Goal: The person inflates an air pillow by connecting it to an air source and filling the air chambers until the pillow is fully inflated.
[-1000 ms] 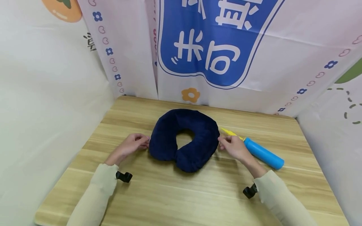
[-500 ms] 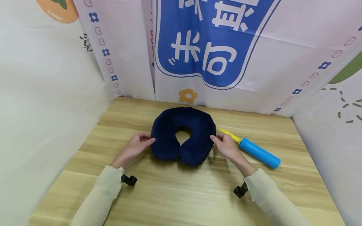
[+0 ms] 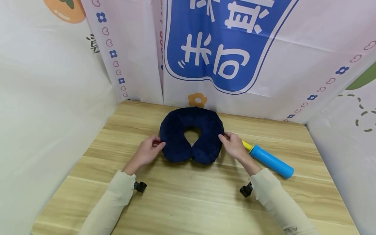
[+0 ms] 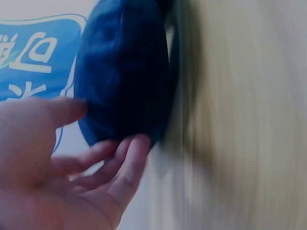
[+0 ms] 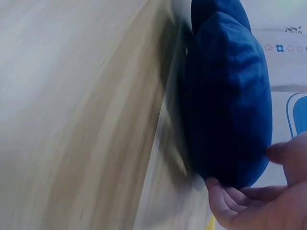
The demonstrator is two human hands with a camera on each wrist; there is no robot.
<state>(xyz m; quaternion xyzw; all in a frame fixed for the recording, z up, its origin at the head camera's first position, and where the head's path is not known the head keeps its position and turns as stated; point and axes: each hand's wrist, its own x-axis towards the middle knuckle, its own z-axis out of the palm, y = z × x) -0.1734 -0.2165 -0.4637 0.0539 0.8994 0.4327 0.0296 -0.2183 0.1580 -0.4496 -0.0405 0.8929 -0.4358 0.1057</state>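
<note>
A dark navy U-shaped neck pillow (image 3: 192, 116) is held near the back of the table, its opening facing the person. My left hand (image 3: 148, 151) grips its left side, thumb on top and fingers below. On the opposite side my right hand (image 3: 234, 147) pinches the pillow the same way. In the left wrist view the pillow (image 4: 124, 72) fills the space between thumb and curled fingertips. The right wrist view has the pillow's (image 5: 228, 96) rounded outer side in the fingers, with a shadow gap along the tabletop.
A blue hand pump (image 3: 273, 161) with a yellow nozzle lies on the wooden table (image 3: 188, 199), right of the right hand, which partly hides the nozzle. Behind the table hangs a white printed cloth (image 3: 293, 58). Cloth also lines both sides.
Both hands have taken hold of the pillow's sides, thumbs now on top. The pillow has shifted toward the back and turned straighter, its two ends nearly level. The pump stays put.
</note>
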